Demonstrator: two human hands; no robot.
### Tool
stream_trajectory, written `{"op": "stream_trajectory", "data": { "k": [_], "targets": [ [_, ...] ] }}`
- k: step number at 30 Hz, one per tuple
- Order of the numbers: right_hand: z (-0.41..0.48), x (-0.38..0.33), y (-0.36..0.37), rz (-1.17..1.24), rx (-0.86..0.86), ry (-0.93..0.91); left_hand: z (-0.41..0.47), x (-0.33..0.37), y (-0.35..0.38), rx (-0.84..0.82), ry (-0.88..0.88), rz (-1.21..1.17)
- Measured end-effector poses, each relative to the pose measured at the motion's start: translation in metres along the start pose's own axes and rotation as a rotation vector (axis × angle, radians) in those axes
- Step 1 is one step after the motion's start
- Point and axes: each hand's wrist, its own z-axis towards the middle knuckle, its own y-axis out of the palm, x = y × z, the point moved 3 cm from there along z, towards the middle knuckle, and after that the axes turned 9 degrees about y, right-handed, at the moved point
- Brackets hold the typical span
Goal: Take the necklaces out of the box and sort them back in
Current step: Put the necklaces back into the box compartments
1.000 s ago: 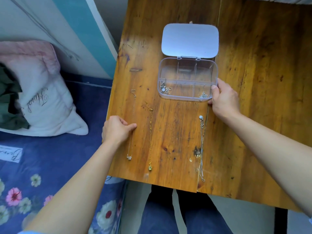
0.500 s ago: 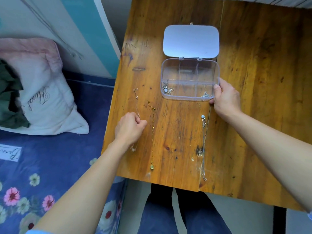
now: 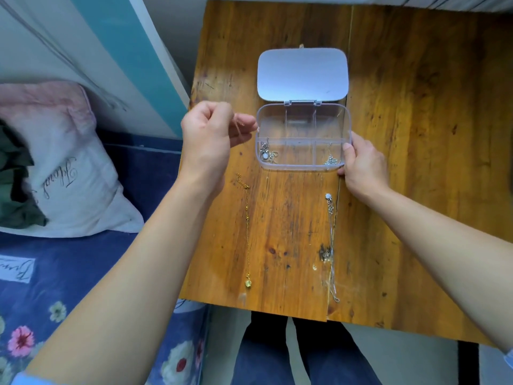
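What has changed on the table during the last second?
The left hand took the leftmost thin necklace off the table and lifted it beside the box. The right hand still holds the box; the gold necklace and silver necklace lie unmoved.

Left hand (image 3: 211, 132) raised, fingers curled in a pinching grip; right hand (image 3: 363, 165) low, grip closed.

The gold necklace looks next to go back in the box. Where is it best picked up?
Pinch the gold necklace at its clasp end, coming from above. It lies straight and flat on the table, that end nearest the box, so the pendant would likely trail behind without tangling.
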Motion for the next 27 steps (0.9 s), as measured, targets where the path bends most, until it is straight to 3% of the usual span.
{"op": "stream_trajectory", "data": {
  "k": [8,18,27],
  "targets": [
    [0.001,0.002,0.002,-0.001,-0.007,-0.014,0.039,0.021,0.043,-0.028,0.022,0.029],
    [0.005,0.007,0.003,0.045,-0.022,-0.040,0.059,-0.030,0.067,-0.085,-0.091,0.292],
    [0.005,0.009,0.003,0.068,-0.036,-0.047,0.064,-0.033,0.058,-0.089,0.009,0.484]
  ]
}}
